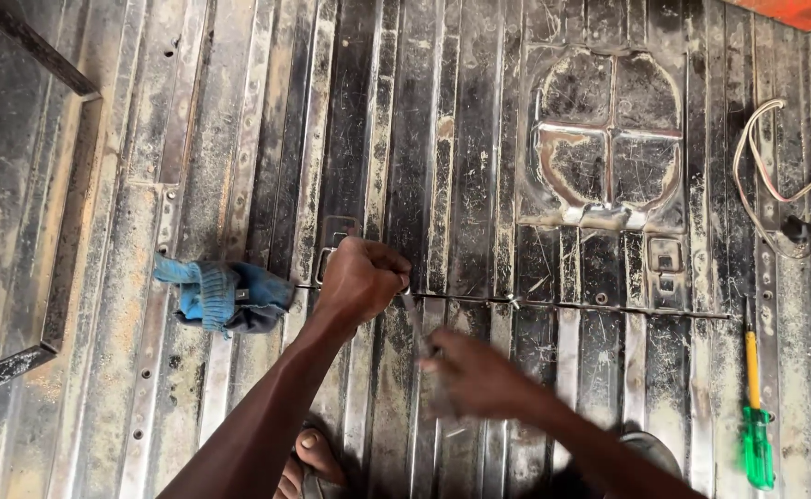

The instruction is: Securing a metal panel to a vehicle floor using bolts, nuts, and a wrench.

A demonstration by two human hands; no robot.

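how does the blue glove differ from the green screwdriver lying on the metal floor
The blue glove is soft, crumpled cloth; the green screwdriver is a rigid, straight tool with a yellow shaft. The glove lies right beside the left hand; the screwdriver lies far out past the right hand. Both rest untouched on the ribbed metal floor.

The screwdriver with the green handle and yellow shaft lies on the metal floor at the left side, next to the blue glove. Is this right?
Not quite. In the head view the screwdriver lies on the metal floor at the right side, far from the blue glove, which is on the left beside the person's left hand. The green handle and yellow shaft are as you say.
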